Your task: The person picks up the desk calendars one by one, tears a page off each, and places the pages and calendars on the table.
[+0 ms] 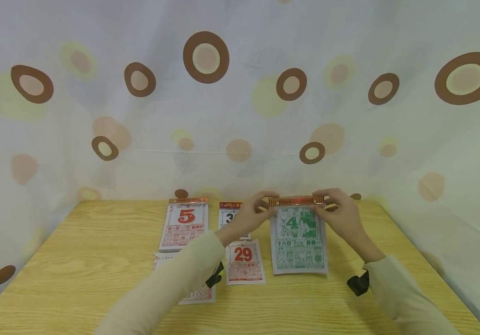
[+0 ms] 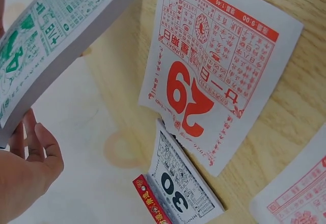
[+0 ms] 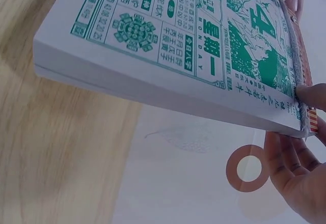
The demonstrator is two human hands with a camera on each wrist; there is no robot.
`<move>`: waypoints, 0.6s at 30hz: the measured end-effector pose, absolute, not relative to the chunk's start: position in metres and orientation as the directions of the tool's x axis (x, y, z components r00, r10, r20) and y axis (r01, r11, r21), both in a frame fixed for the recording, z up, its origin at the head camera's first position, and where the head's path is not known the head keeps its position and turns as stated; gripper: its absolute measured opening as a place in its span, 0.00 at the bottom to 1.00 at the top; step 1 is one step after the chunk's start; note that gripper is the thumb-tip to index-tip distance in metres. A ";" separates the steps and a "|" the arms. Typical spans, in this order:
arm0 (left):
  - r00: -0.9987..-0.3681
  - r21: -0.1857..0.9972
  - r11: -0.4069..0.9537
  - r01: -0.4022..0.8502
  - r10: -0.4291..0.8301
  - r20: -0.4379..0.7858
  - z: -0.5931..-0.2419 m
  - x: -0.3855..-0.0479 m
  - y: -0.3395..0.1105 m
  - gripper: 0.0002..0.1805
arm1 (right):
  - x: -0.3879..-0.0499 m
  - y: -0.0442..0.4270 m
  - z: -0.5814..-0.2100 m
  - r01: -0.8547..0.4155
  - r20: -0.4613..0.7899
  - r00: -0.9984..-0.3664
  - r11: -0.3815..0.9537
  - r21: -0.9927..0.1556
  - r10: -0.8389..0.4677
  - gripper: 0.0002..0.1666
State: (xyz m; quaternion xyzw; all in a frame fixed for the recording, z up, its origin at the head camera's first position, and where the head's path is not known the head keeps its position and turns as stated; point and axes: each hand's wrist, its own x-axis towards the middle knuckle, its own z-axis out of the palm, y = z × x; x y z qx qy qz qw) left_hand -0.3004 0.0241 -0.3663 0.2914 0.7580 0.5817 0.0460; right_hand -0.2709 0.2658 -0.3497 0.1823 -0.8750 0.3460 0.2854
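A thick tear-off calendar (image 1: 300, 242) with a green 4 is held by its red and gold top strip (image 1: 292, 201). My left hand (image 1: 248, 215) pinches the strip's left end, and my right hand (image 1: 342, 218) pinches its right end. In the right wrist view the calendar pad (image 3: 168, 46) is seen from its side, raised at an angle, with my right hand (image 3: 300, 168) at the bound edge. The left wrist view shows the pad (image 2: 56, 35) with my left hand's (image 2: 30, 173) fingers curled under it.
A calendar with a red 5 (image 1: 185, 228) lies at the back left of the wooden table (image 1: 110, 246). Beside it is a smaller one numbered 30 (image 2: 178, 188). A loose sheet with a red 29 (image 1: 245, 265) lies in front. Another printed sheet (image 1: 204, 295) is partly behind my left sleeve.
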 end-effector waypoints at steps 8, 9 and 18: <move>-0.836 0.893 0.178 0.414 0.463 0.295 -0.353 -0.299 0.021 0.18 | -0.270 0.260 -0.342 -0.557 0.693 -0.711 0.698 -0.450 -0.121 0.19; -0.837 0.891 0.183 0.415 0.460 0.296 -0.352 -0.300 0.020 0.18 | -0.270 0.259 -0.341 -0.567 0.701 -0.703 0.691 -0.448 -0.122 0.19; -0.820 0.874 0.196 0.445 0.481 0.309 -0.312 -0.279 0.009 0.20 | -0.251 0.234 -0.314 -0.633 0.743 -0.660 0.613 -0.473 -0.108 0.18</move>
